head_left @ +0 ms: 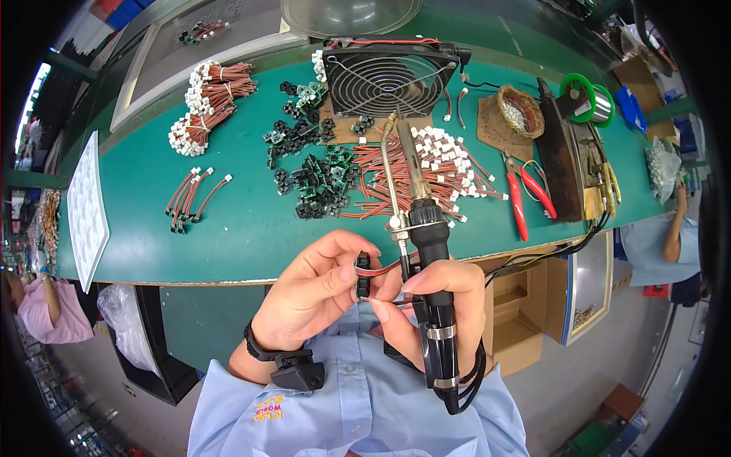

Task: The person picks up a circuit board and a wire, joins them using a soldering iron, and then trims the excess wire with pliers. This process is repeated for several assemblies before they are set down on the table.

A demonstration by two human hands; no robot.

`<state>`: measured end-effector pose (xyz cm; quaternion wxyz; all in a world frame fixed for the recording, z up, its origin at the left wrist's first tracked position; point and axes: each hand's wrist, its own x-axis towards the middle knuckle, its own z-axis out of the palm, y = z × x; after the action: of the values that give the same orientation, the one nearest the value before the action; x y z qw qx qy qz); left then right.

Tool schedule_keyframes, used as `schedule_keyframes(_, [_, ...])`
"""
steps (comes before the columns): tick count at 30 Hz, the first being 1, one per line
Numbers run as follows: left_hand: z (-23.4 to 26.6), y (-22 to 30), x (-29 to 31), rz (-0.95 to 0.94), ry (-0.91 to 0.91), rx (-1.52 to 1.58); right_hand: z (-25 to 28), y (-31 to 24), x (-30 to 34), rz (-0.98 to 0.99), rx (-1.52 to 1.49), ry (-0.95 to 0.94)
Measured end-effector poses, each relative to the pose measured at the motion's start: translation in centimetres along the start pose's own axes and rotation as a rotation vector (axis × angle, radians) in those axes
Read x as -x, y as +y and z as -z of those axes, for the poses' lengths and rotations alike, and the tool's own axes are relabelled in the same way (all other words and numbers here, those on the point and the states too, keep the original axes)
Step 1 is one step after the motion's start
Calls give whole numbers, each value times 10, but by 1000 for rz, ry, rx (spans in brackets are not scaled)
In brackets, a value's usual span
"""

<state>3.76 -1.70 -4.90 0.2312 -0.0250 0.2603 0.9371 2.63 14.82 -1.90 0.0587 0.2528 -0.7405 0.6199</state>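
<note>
My left hand pinches a small black part with a green circuit board in front of my chest. In my right hand is a black-handled soldering iron, its tip pointing up and away over the bench. A thin metal solder-feed tube runs alongside the iron. Red and dark wires stretch from the black part to my right fingertips. Beyond my hands lie a heap of black parts with green boards and a spread of red-brown wires with white plugs.
A black fan stands at the back of the green bench. Bundled wires, loose wired parts and a white tray lie left. Red-handled pliers, a bowl and a solder spool sit right.
</note>
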Motion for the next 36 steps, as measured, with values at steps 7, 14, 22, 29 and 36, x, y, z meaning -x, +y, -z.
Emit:
schedule_keyframes(7, [-2, -1, 0, -28, 19, -48, 2, -1, 2, -5, 33, 9])
schedule_keyframes(14, [-4, -1, 0, -33, 15, -71, 4, -1, 1, 25, 48, 27])
schedule_keyframes(22, [-6, -1, -1, -44, 25, -86, 4, 1, 2, -26, -12, -2])
schedule_keyframes(29, [-5, -1, -1, -50, 31, -96, 0, 2, -2, 10, -93, 129])
schedule_keyframes(36, [-5, -1, -2, -43, 36, -91, -3, 6, 1, -15, -124, 145])
